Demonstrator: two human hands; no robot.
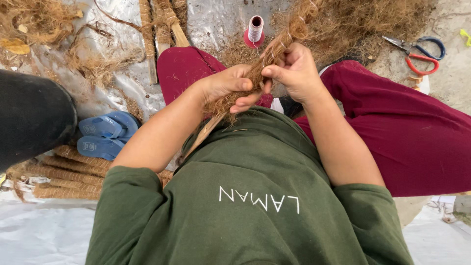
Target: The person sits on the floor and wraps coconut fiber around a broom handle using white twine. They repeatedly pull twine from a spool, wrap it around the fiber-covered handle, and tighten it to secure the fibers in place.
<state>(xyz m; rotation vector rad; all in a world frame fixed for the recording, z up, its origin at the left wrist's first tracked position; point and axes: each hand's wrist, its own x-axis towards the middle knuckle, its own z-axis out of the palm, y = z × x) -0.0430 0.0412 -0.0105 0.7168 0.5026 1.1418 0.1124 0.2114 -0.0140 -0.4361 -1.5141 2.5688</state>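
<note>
Head view. We log one coir-fibre bundle (265,61) wrapped on a wooden stick, held above the lap. Long axis: diagonal, stick end low toward the left arm, frayed end pointing up-right to the thread spool (255,29). Left hand (226,83) fingers closed round its lower part; right hand (294,71) fingers pinching just above. Both hands touch it.

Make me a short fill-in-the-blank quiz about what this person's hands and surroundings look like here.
1. Both hands, left hand and right hand, grip a bundle of brown ____ fibre.
2. The sandals on the sheet are ____ in colour.
3. The spool of thread stands on a ____ base.
4. The scissors lie to the person's ____.

Missing words: coir; blue; red; right
</note>
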